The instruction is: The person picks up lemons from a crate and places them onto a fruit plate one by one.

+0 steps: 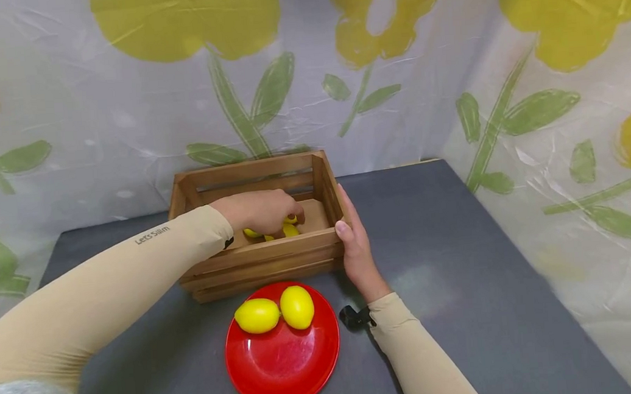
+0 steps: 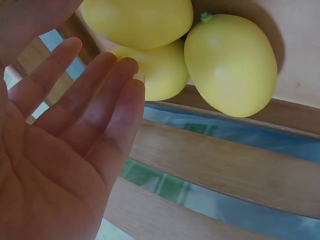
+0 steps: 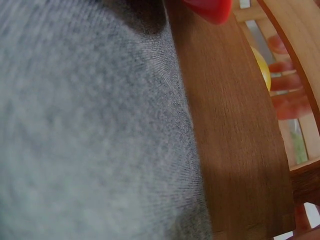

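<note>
My left hand (image 1: pixel 261 212) reaches down into a slatted wooden crate (image 1: pixel 262 259), over yellow lemons (image 1: pixel 290 230). In the left wrist view that hand (image 2: pixel 60 145) has loosely extended fingers beside three lemons (image 2: pixel 230 65) on the crate floor, with none plainly in its grasp. My right hand (image 1: pixel 356 246) rests against the crate's right front corner, fingers straight along the outer side and thumb at the rim. Fingers (image 3: pixel 287 95) and part of a lemon (image 3: pixel 263 70) show past a slat in the right wrist view. Two lemons (image 1: pixel 257 316) lie on a red plate (image 1: pixel 284 376).
The plate stands in front of the crate on a dark grey tabletop (image 1: pixel 435 262). Behind and to the right hangs a pale curtain (image 1: pixel 139 111) with yellow flowers, close to the table's edges.
</note>
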`<state>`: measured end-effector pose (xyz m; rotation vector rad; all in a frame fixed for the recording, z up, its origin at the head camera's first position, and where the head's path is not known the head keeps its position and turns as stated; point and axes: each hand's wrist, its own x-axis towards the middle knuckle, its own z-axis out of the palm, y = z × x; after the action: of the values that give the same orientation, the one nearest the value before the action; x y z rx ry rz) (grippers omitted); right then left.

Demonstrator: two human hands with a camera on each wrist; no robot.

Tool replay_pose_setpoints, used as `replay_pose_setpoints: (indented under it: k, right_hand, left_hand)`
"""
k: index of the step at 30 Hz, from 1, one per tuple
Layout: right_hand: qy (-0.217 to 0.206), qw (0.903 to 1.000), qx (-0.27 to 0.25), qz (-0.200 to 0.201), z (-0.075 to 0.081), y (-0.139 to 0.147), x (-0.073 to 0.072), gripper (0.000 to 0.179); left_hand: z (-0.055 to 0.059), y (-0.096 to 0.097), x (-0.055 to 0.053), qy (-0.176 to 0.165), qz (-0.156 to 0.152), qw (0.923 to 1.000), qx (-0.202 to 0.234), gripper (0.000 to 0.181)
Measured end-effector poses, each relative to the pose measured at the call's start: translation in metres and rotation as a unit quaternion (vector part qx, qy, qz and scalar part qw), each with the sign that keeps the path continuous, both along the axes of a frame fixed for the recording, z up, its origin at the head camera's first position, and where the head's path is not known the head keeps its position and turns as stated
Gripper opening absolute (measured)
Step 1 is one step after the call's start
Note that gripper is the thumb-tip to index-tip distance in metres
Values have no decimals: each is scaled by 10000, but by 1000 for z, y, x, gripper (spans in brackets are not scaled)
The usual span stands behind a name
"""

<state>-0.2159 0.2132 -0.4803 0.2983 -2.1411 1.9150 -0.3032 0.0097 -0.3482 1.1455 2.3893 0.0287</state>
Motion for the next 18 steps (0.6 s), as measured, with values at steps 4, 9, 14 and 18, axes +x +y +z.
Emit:
replay_pose_setpoints:
  k: [4, 9, 14, 18]
  right_hand:
    - [46, 10000, 26, 11, 0, 0, 0, 72]
    - [0, 10000, 39, 41, 0, -1, 2, 71]
    - [53, 10000, 40, 23, 0, -4, 1, 71]
    - [93, 9999, 45, 36, 2, -7, -1, 71]
  left_hand:
    - [-3, -1, -1, 44, 5, 10000, -12, 46]
    - [-4, -2, 3, -26, -9, 10000, -96, 45]
    - [-1, -4, 6, -77, 35, 9997, -234, 46]
    - [0, -7, 6, -103, 66, 9993, -355, 46]
